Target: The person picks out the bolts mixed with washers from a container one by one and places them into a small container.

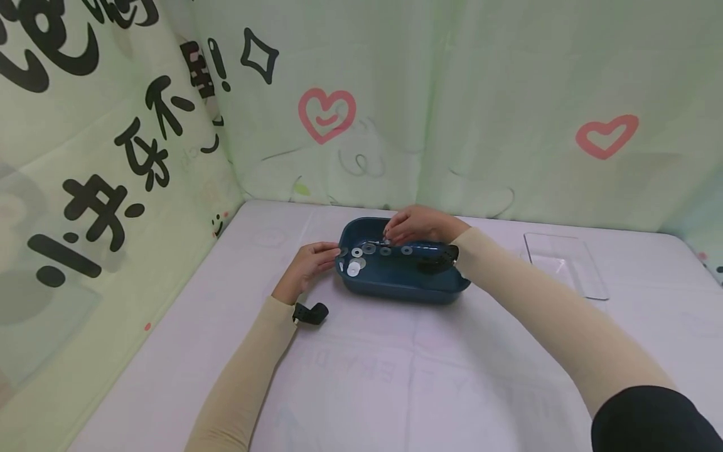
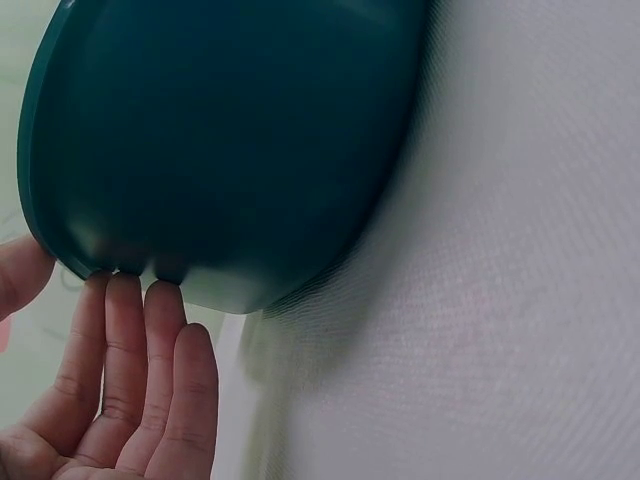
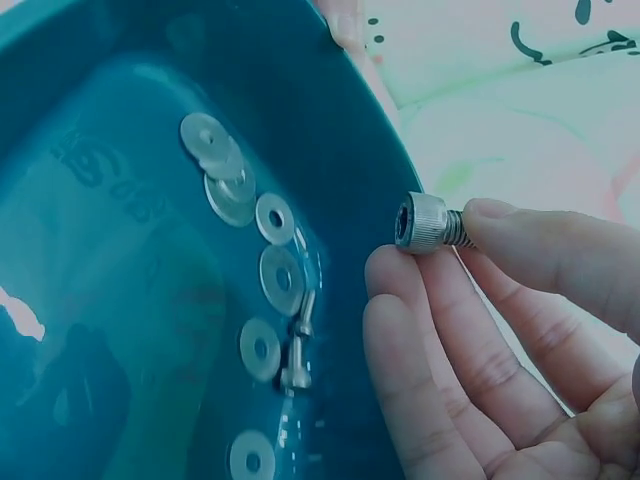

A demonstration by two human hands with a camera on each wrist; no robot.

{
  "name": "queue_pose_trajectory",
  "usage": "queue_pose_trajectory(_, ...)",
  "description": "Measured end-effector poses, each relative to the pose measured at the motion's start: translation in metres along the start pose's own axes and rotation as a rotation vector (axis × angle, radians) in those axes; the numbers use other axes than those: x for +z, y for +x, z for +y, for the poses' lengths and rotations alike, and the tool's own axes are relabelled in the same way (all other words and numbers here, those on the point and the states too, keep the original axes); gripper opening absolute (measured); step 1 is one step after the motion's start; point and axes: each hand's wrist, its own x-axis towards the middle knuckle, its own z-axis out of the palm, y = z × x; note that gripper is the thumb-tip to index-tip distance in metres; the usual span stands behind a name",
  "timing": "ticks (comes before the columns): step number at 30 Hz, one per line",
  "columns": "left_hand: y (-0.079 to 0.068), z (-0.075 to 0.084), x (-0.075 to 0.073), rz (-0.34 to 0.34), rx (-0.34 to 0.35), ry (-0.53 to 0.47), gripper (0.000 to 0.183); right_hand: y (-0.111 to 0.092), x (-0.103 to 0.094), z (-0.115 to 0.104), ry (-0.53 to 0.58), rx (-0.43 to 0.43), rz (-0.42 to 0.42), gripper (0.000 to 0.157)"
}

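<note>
My right hand (image 1: 417,225) is over the far side of a dark blue basin (image 1: 395,292). Between thumb and fingers it pinches a silver socket-head screw (image 3: 425,222), with its knurled, hollow head pointing left in the right wrist view. My left hand (image 1: 314,263) holds the basin's left end, fingertips against the outer wall and thumb at the rim (image 2: 28,190). Inside the basin lie several flat metal washers (image 3: 275,218), some overlapping. Two small screws (image 3: 296,365) lie beside them, near the wall.
A clear rectangular plastic tray (image 1: 565,267) is on the white-covered table (image 1: 361,376), right of the basin. Behind the table hangs a pale green printed curtain (image 1: 480,94), and another stretch of it runs along the left side.
</note>
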Motion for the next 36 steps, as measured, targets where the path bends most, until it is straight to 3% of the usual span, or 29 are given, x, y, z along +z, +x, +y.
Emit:
queue_pose_trajectory(9, 0.002, -0.004, 0.000, -0.014, 0.027, -0.012, 0.038, -0.015, -0.016, 0.011, -0.041, 0.027, 0.013, 0.022)
queue_pose_trajectory(20, 0.002, -0.004, 0.000, -0.001, 0.012, -0.019, 0.038, -0.035, -0.029, 0.017, -0.099, 0.062, 0.025, 0.027)
queue_pose_trajectory(30, 0.002, -0.003, 0.002, 0.000, 0.015, -0.018, 0.037, -0.059, -0.041, 0.025, -0.179, 0.043, 0.017, 0.034)
queue_pose_trajectory(36, 0.002, -0.003, 0.001, -0.006, 0.016, -0.013, 0.038, -0.075, -0.048, 0.030, -0.168, 0.046, 0.028, 0.034)
